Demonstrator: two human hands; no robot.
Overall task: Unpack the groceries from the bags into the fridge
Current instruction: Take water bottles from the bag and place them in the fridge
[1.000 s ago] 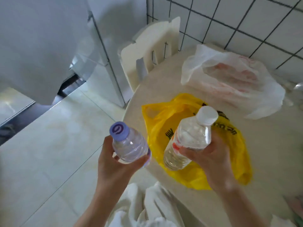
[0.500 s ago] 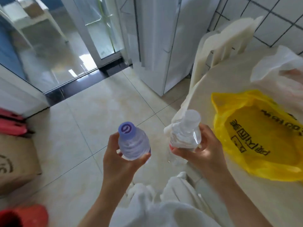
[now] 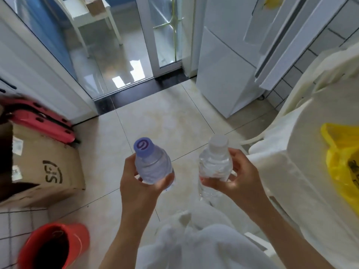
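Note:
My left hand [image 3: 139, 188] grips a clear water bottle with a purple cap [image 3: 150, 162], held upright over the floor. My right hand [image 3: 238, 181] grips a second clear bottle with a white cap [image 3: 214, 162]. The white fridge [image 3: 225, 74] stands ahead to the right, its doors closed. A yellow plastic bag [image 3: 342, 162] lies on the round cream table [image 3: 310, 181] at the right edge of view.
A cream plastic chair [image 3: 303, 90] stands between the table and the fridge. A cardboard box [image 3: 44, 166] and pink cases [image 3: 40, 121] sit on the left, with a red bucket [image 3: 52, 245] at lower left. A glass door [image 3: 116, 45] lies ahead. Tiled floor [image 3: 165, 117] stretches toward the fridge.
My view has swung left from the table toward the floor and fridge. Both hands still hold their bottles; the yellow bag has slid to the right edge and the white bag is out of view.

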